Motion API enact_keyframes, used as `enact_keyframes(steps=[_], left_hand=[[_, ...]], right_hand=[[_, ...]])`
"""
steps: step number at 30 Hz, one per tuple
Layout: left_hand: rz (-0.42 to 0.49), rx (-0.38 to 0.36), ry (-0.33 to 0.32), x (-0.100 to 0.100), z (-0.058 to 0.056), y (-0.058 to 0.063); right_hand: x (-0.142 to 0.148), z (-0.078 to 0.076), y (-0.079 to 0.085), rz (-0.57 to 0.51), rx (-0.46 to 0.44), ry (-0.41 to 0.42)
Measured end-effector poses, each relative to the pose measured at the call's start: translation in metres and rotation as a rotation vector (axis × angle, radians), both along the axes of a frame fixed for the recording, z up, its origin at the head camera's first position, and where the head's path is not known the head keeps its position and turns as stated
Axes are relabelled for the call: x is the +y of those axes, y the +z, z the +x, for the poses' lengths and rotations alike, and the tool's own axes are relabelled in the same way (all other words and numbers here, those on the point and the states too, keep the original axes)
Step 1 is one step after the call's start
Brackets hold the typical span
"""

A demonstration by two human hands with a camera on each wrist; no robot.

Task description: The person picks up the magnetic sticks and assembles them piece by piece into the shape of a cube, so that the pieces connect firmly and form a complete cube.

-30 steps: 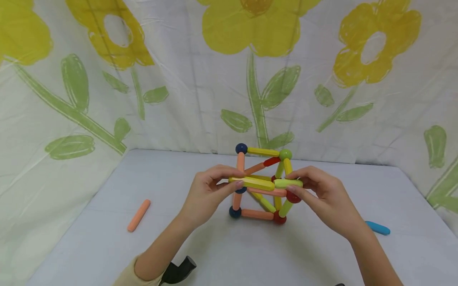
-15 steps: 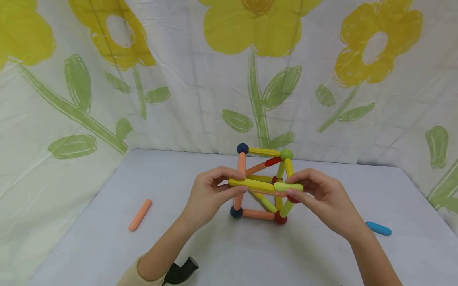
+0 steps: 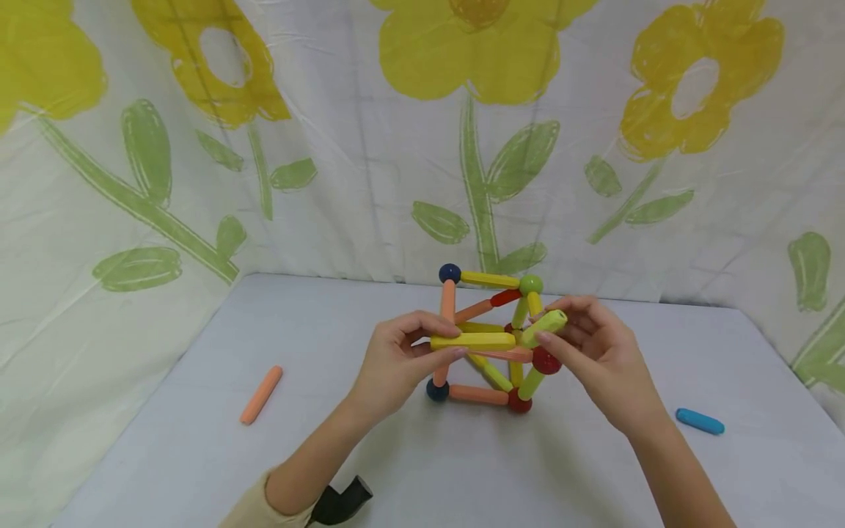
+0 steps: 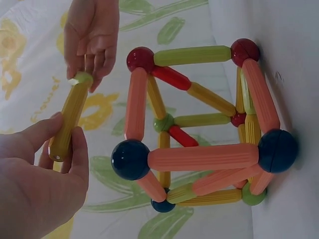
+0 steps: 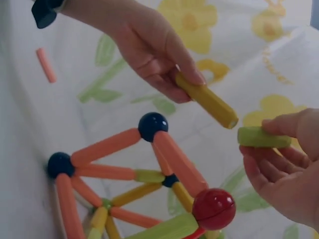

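Note:
My left hand [image 3: 389, 367] pinches a yellow magnetic rod [image 3: 485, 341] between thumb and fingers. A shorter light green rod [image 3: 544, 328] is pinched in my right hand [image 3: 604, 359], its outer end tilted up. In the right wrist view, a small gap separates the yellow rod's tip from the green rod [image 5: 264, 137]. Behind both hands stands a cube-like frame of coloured rods and balls, with dark blue balls [image 4: 130, 159], red balls [image 5: 214, 209] and orange rods [image 4: 203, 157]. The hands and held rods partly hide the frame's middle in the head view.
A loose orange rod [image 3: 261, 395] lies on the white table [image 3: 317, 323] at left, and a blue rod [image 3: 700, 421] lies at right. A black wrist fitting [image 3: 341, 501] shows by the left sleeve. A flower-printed curtain [image 3: 370, 183] hangs behind the table.
The green rod, earlier in line end to end with the yellow one, now angles upward to the right. My right hand has turned and risen slightly; the left hand has shifted slightly right.

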State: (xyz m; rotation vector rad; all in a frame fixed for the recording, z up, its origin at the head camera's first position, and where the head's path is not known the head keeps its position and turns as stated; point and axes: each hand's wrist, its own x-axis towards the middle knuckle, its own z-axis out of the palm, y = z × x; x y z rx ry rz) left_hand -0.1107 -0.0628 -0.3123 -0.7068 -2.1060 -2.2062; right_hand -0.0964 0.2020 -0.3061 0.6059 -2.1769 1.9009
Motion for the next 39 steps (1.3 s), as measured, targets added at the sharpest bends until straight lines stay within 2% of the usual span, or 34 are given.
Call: enact_keyframes(steps=[3,7,10,14,17,23,29,34,39], left_hand=[[0.002,-0.014,0.0,0.003,0.0,-0.002],[-0.033,0.013,0.019,0.004,-0.001,-0.005],[-0.136,0.138,0.045,0.003,-0.003,-0.006],[-0.32,0.372,0.108,-0.002,-0.009,-0.006],[-0.413,0.462,0.125,-0.003,-0.014,-0.004],[-0.469,0.47,0.098,0.001,-0.025,-0.003],[-0.476,0.458,0.118,0.007,-0.032,-0.002],[-0.461,0.454,0.145,0.011,-0.037,-0.004],[-0.515,0.414,0.16,0.018,-0.048,-0.006]], right_hand=[[0.001,-0.001,-0.001,-0.169,-0.075,0.026],[-0.003,-0.003,-0.001,-0.269,-0.102,0.06],[-0.008,-0.003,-0.002,-0.305,-0.093,0.052],[-0.014,-0.003,-0.003,-0.333,-0.042,0.058],[-0.017,-0.004,-0.002,-0.323,0.015,0.055],[-0.028,-0.017,0.014,-0.204,0.091,-0.063],[-0.03,-0.036,0.024,-0.147,0.124,-0.045],[-0.017,-0.053,0.021,-0.086,0.074,-0.076],[-0.001,-0.071,0.006,0.041,0.034,-0.171]])
